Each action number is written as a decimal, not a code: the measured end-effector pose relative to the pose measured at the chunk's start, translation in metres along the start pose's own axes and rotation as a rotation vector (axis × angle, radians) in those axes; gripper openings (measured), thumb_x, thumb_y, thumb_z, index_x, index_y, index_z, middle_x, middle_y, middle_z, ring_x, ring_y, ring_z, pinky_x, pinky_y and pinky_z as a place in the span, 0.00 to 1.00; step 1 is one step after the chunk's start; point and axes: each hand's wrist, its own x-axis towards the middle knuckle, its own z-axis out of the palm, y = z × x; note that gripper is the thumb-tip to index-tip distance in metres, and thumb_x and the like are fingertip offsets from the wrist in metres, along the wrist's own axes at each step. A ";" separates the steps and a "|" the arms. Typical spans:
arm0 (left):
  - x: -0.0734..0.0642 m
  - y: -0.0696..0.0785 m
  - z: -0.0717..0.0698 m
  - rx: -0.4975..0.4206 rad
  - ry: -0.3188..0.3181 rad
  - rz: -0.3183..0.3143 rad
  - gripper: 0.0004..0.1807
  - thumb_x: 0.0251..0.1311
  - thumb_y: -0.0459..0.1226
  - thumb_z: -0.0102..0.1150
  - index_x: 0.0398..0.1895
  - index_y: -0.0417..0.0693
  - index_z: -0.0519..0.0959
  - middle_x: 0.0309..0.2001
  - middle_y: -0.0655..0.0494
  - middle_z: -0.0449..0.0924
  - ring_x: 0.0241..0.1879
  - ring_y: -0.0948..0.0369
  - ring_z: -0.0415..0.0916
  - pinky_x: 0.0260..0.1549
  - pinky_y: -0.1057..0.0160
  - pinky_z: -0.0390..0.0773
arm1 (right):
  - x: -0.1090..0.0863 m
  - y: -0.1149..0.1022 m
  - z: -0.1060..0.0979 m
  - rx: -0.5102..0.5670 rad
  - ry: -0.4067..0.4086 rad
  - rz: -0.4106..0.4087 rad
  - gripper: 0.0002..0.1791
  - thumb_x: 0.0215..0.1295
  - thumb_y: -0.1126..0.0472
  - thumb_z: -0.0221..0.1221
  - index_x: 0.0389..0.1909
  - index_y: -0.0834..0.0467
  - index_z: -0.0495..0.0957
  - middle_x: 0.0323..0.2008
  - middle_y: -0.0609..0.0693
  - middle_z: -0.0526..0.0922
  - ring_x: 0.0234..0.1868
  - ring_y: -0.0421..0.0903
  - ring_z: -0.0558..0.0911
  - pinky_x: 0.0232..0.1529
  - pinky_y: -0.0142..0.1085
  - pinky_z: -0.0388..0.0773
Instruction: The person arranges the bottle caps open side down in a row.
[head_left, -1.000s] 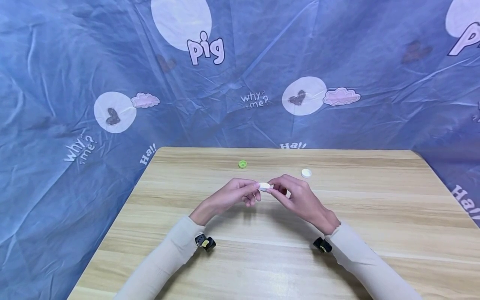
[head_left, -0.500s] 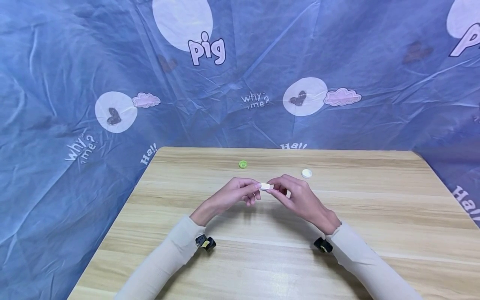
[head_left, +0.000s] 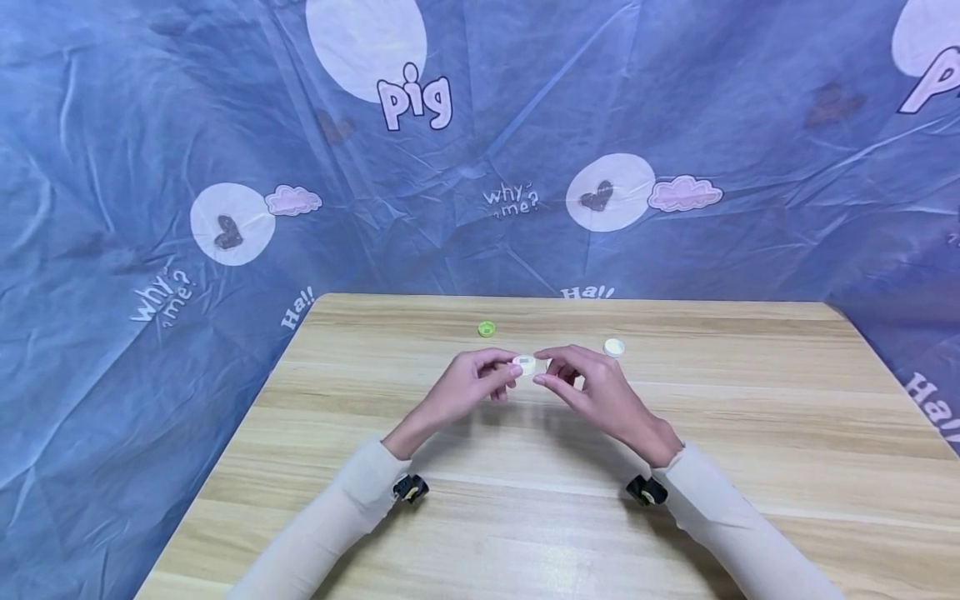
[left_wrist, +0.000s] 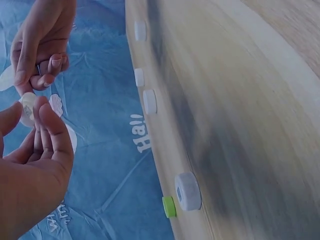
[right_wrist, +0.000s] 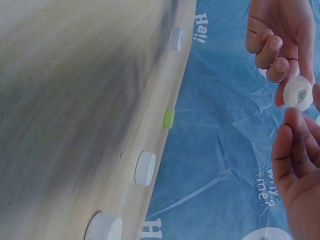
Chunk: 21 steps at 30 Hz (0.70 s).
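Note:
My left hand (head_left: 472,385) pinches a small white bottle cap (head_left: 525,364) between thumb and fingers, above the table. A grey printed patch marks the cap's face, seen in the right wrist view on the same cap (right_wrist: 298,93). My right hand (head_left: 600,396) hovers just right of the cap. Its thumb and index finger stand apart with a small gap to the cap in the head view. A green cap (head_left: 487,329) and another white cap (head_left: 613,347) lie farther back on the table.
More white caps stand on the wooden table (head_left: 480,517), such as a white cap (left_wrist: 187,191) beside the green one in the left wrist view. My hands partly hide some in the head view. A blue printed cloth (head_left: 450,233) hangs behind the table.
My left hand has turned the white cap, so its marked face now shows instead of its edge. My right fingers have let go of it and spread slightly apart.

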 end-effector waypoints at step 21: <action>0.002 -0.004 0.003 0.190 0.015 0.083 0.19 0.63 0.42 0.59 0.56 0.48 0.77 0.30 0.59 0.80 0.30 0.49 0.78 0.28 0.58 0.79 | 0.002 0.000 0.004 -0.023 -0.041 0.079 0.14 0.58 0.57 0.66 0.43 0.57 0.81 0.25 0.37 0.78 0.23 0.33 0.76 0.24 0.27 0.75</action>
